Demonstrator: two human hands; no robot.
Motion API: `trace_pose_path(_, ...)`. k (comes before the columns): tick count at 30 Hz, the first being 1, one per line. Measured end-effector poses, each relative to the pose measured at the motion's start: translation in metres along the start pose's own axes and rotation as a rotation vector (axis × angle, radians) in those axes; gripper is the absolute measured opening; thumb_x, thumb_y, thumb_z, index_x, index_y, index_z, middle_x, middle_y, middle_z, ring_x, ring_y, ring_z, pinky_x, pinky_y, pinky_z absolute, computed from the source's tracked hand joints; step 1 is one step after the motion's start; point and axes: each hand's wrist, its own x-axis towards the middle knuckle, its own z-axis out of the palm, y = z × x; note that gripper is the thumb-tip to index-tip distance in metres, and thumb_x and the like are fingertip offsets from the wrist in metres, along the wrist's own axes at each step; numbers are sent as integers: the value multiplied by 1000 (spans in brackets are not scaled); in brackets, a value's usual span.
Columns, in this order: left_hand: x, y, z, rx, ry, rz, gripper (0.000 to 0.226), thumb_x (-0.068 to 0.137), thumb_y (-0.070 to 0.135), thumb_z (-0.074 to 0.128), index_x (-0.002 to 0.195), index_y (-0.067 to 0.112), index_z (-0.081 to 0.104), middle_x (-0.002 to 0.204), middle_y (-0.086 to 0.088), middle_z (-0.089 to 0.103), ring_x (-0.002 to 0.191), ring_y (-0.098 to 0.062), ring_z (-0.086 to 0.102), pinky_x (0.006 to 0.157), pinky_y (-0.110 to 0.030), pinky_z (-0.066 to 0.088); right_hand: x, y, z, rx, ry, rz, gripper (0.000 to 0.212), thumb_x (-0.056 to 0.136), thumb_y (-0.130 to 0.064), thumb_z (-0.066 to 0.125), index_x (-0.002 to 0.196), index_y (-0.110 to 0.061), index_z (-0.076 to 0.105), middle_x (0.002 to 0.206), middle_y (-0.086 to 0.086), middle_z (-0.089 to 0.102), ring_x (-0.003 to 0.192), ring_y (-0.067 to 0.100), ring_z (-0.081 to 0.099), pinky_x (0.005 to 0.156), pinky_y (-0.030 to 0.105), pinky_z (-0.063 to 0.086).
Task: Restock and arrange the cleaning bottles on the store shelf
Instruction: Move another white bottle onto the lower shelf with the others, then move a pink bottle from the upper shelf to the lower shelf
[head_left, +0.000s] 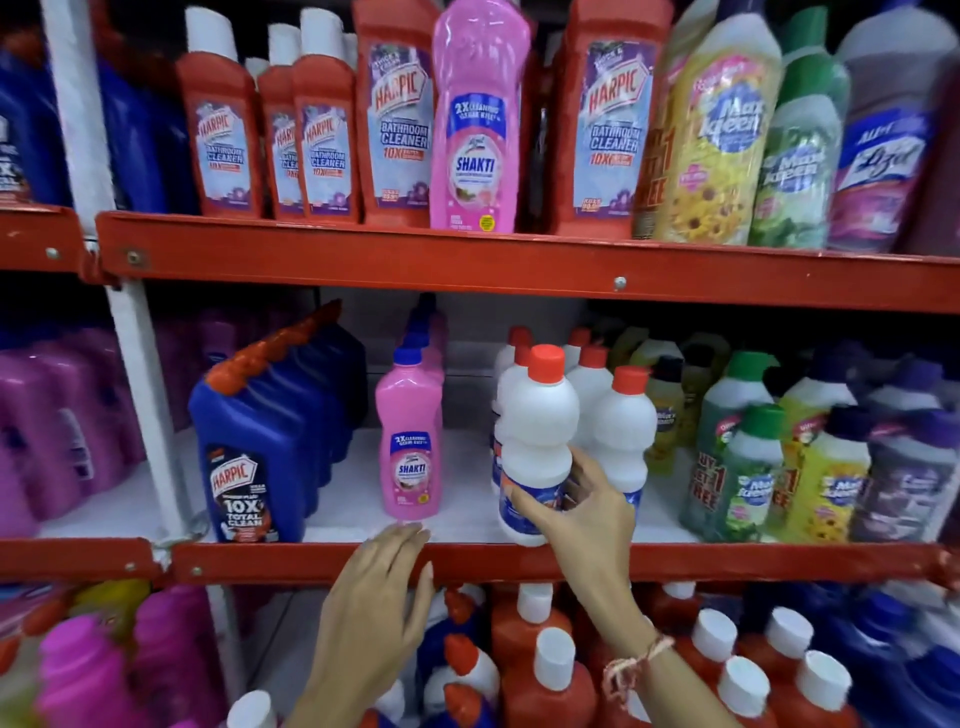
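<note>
My right hand (582, 506) grips the lower body of a white bottle with an orange cap (537, 415), which stands at the front edge of the middle shelf (727, 562). More white bottles (621, 421) stand close behind it. My left hand (379, 587) rests over the red front lip of that shelf, fingers spread, holding nothing, just below a pink Shakti bottle (409, 447). A row of blue Harpic bottles (249, 447) stands left of the pink one.
The top shelf (363, 257) holds red Harpic bottles (395, 119), a large pink Shakti bottle (478, 119) and Max Kleen bottles (722, 130). Green, yellow and purple bottles (753, 467) crowd the middle shelf's right. Red bottles with white caps (550, 680) stand below. A white upright (130, 332) divides the bays.
</note>
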Motion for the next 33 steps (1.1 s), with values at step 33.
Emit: trace_pose_path(33,66,-17,-60,67,256,155,45,89,30,48,125,5,62,130,-9,63,121,-24,59,107,-46,40,32,-97,15,-50,314,-404,37,83,-19,74,117,-13,62,117,1,59,110,16,57,93,22,46)
